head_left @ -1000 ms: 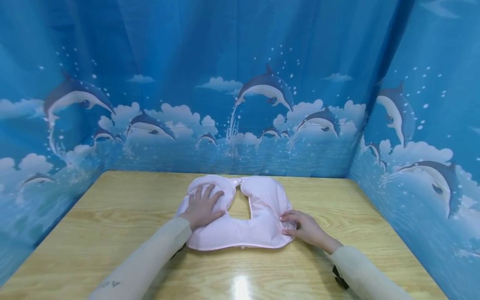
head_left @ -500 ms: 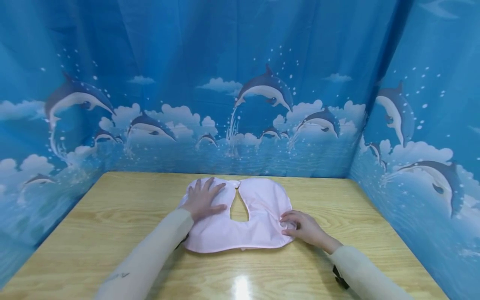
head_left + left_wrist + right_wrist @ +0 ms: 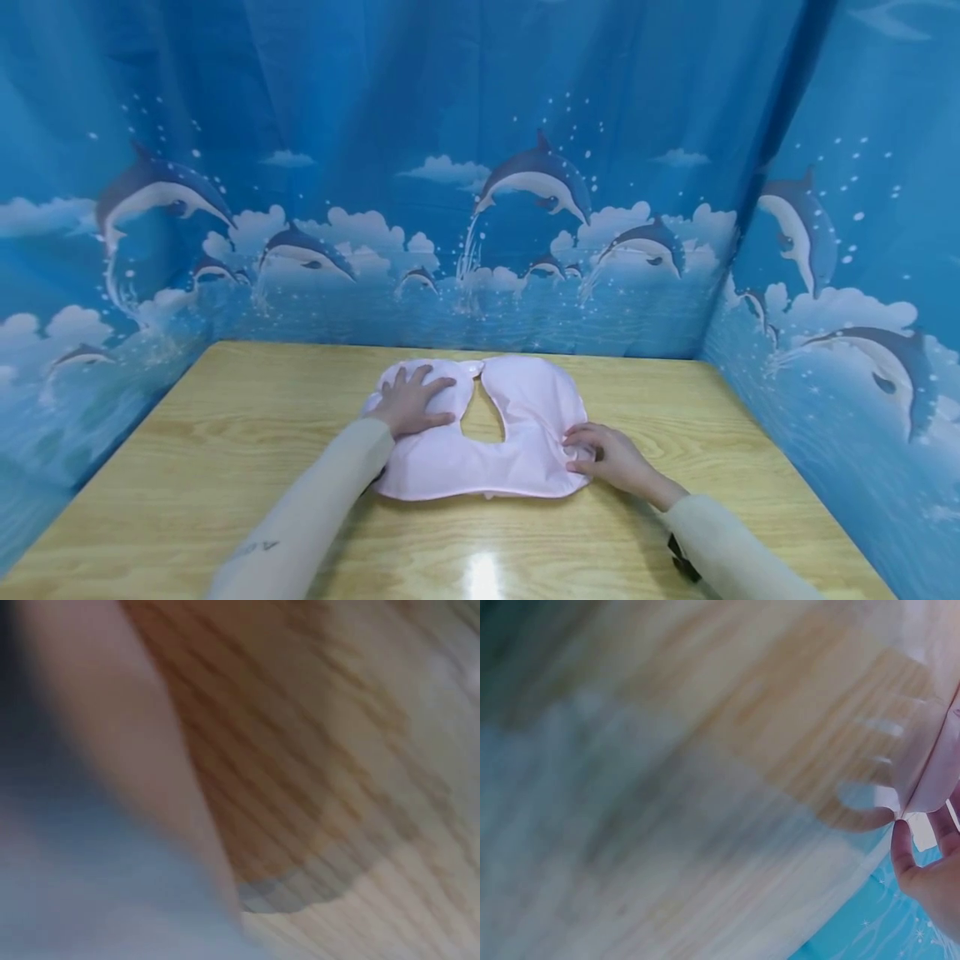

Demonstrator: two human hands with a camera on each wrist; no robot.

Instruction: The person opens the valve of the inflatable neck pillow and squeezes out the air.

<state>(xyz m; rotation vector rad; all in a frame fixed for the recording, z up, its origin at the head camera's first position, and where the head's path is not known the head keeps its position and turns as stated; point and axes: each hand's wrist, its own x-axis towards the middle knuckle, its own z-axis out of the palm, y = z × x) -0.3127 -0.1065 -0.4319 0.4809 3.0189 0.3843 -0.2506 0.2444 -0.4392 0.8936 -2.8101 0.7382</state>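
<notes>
A pale pink U-shaped inflatable neck pillow lies on the wooden table, its two arms meeting at a small tab at the far side. My left hand rests with spread fingers on the pillow's left arm. At the right edge, my right hand pinches the pillow between thumb and curled fingers; what lies inside that pinch is hidden. The right wrist view shows the thumb and fingers at the pillow's edge. The left wrist view is blurred and shows mostly table.
The light wood-grain table extends around the pillow on all sides. Blue curtains printed with dolphins stand behind it and along both sides. A bright light reflection lies near the front.
The pillow looked plump, then flattened, and now appears slightly puffier again. My left hand shifted a little across its left arm. My right hand stayed at the right edge.
</notes>
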